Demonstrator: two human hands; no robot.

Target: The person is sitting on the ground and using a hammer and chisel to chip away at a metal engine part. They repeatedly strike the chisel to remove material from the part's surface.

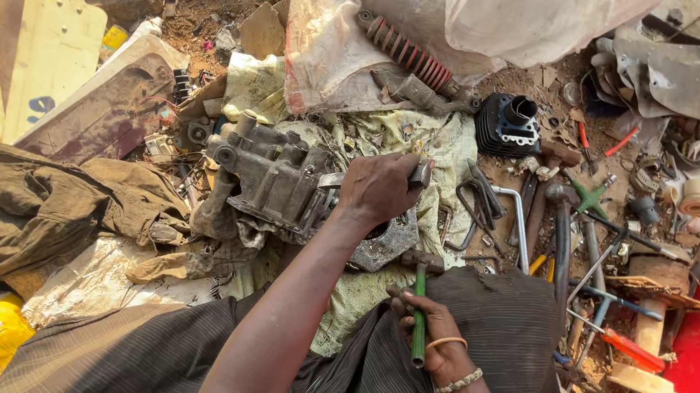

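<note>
Head: hammer (419, 308) within right fingers (408, 303).

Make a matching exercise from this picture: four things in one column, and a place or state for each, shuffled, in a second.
Things:
1. green-handled hammer
2. grey metal engine casing
3. red coil spring shock absorber
4. black finned engine cylinder

Places or states:
A. lying on the pale sack at the top
B. gripped in the right hand
C. on the dirt right of the sack
D. under the left hand, on the cloth

Pairs: 1-B, 2-D, 3-A, 4-C
</note>
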